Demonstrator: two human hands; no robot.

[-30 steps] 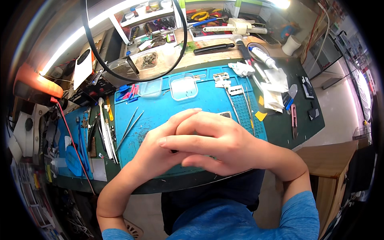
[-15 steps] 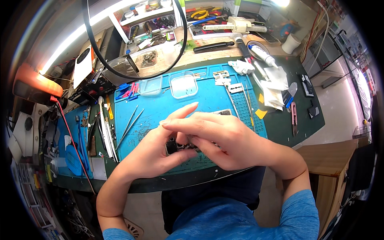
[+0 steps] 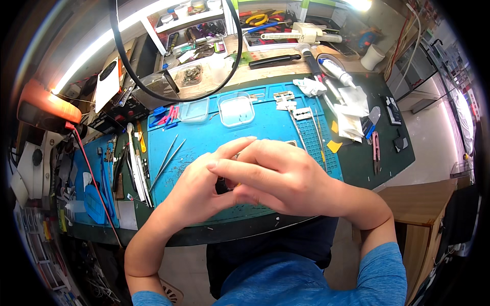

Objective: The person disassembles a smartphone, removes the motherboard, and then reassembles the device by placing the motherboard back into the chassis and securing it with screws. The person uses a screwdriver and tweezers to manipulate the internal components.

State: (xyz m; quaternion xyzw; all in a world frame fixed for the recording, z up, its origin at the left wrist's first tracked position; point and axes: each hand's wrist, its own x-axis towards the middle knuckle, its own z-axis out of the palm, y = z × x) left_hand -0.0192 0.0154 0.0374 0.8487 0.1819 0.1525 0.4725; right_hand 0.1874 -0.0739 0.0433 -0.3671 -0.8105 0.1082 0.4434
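My left hand (image 3: pixel 191 186) and my right hand (image 3: pixel 286 176) meet above the near part of the blue work mat (image 3: pixel 199 135). Between them is a dark electronic device (image 3: pixel 222 185), of which only a small patch shows through the gap. Its exact kind is hidden. The left fingers curl round its left side, thumb toward me. The right hand arches over the top, with its fingers bent down and pressed against it. A pair of metal tweezers (image 3: pixel 167 163) lies on the mat to the left of my hands.
A clear plastic box (image 3: pixel 237 123) and its lid stand behind my hands. Thin tools (image 3: pixel 320 133) and small metal plates (image 3: pixel 285 99) lie at the right of the mat, with pliers (image 3: pixel 376 153) beyond. A black magnifier ring (image 3: pixel 239 48) hangs over the back left.
My right fingers and thumb have closed further over the dark device, so less of it shows. The left hand has barely shifted.
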